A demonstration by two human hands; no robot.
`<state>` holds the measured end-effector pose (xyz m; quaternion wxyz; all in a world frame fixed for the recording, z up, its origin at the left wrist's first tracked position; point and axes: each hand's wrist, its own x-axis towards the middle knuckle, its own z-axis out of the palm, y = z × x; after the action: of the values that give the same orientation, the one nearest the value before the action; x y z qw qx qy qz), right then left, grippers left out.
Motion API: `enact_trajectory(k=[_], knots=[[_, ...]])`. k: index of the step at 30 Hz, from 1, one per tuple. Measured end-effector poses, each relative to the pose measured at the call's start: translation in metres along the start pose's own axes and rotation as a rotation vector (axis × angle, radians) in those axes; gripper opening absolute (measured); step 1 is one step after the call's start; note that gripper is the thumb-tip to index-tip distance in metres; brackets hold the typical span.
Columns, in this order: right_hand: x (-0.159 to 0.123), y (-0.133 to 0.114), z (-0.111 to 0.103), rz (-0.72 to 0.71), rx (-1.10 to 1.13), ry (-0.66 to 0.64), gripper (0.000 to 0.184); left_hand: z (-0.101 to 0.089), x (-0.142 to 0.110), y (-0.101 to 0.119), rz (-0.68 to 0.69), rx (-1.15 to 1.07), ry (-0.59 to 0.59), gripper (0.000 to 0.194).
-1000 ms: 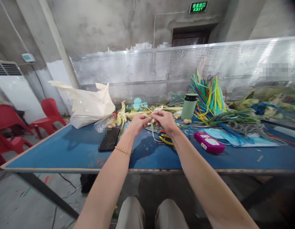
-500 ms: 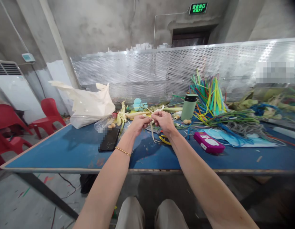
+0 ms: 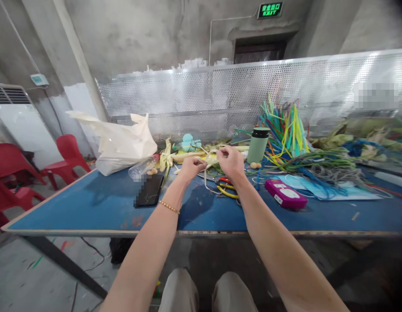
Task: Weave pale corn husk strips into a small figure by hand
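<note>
A pale, thin strip that looks like corn husk (image 3: 205,177) hangs in a loop over the table, its upper part between my hands. My left hand (image 3: 191,169) is closed in a pinch on it. Just to the right, my right hand (image 3: 232,162) is also pinched, thumb and forefinger at the strip's other side; the exact grip is partly hidden. Below my right hand lie pliers with yellow and red handles (image 3: 227,190), partly covered by my wrist. Behind the hands are pale husk pieces (image 3: 168,158).
On the blue table (image 3: 90,208) are a white bag (image 3: 122,145), a clear bottle (image 3: 140,169), a dark phone-like slab (image 3: 151,190), a green flask (image 3: 257,147), a purple box (image 3: 285,195), blue masks (image 3: 337,190) and a heap of coloured strips (image 3: 285,130). A perforated metal screen (image 3: 187,99) stands behind.
My right hand has moved to the right, away from my left, opening a gap with the pale strip between them. More of the pliers shows. My left hand has barely moved.
</note>
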<state>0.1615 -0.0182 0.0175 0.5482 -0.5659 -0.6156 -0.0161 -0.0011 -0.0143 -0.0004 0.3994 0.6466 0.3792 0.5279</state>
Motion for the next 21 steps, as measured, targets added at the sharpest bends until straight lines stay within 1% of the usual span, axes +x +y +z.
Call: enact_trajectory(k=[3, 4, 6, 8, 12, 18, 21], knots=[[-0.002, -0.004, 0.003, -0.182, 0.031, -0.176, 0.020, 0.001, 0.001, -0.001, 0.018, 0.053, -0.005, 0.024], [-0.004, -0.005, 0.004, -0.221, 0.062, -0.218, 0.017, 0.002, 0.001, -0.001, 0.019, 0.054, -0.007, 0.025], [-0.005, -0.007, 0.006, -0.235, 0.150, -0.259, 0.015, 0.002, 0.000, 0.000, 0.004, 0.026, -0.023, 0.025], [-0.006, -0.008, 0.005, -0.173, 0.285, -0.286, 0.016, 0.001, -0.001, 0.001, -0.032, -0.031, -0.050, 0.022], [-0.008, -0.009, 0.001, -0.014, 0.553, -0.360, 0.025, -0.001, -0.002, 0.004, -0.081, -0.120, -0.077, 0.021], [-0.010, -0.015, -0.003, 0.090, 0.663, -0.432, 0.035, -0.003, -0.003, 0.006, -0.115, -0.207, -0.112, 0.026], [-0.009, -0.015, -0.002, 0.114, 0.677, -0.429, 0.035, -0.003, -0.004, 0.007, -0.119, -0.222, -0.122, 0.027]])
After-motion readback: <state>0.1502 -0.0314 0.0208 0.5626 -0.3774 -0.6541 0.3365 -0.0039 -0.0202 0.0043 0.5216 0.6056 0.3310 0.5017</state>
